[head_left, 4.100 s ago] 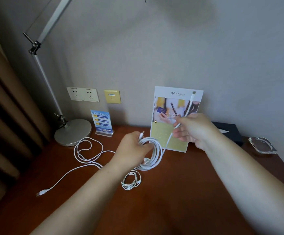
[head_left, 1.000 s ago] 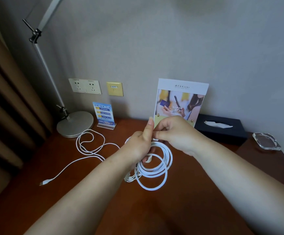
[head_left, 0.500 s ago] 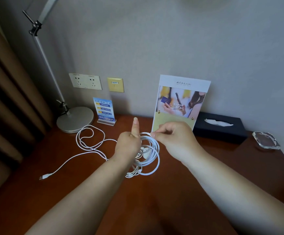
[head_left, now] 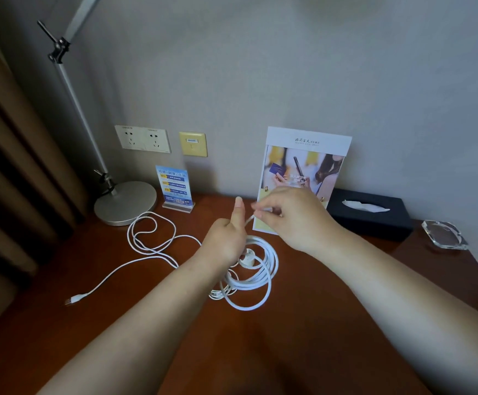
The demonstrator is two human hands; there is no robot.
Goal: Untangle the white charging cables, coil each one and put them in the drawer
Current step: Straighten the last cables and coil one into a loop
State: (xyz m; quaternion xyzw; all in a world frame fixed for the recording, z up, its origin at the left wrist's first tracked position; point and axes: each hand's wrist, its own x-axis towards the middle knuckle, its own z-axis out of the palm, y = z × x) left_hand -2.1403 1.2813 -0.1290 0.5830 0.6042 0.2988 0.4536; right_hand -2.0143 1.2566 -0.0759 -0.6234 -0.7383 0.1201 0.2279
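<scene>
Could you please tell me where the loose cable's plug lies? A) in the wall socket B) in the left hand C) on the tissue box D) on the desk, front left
D: the cable trails from near the lamp base to its plug, lying on the desk.
</scene>
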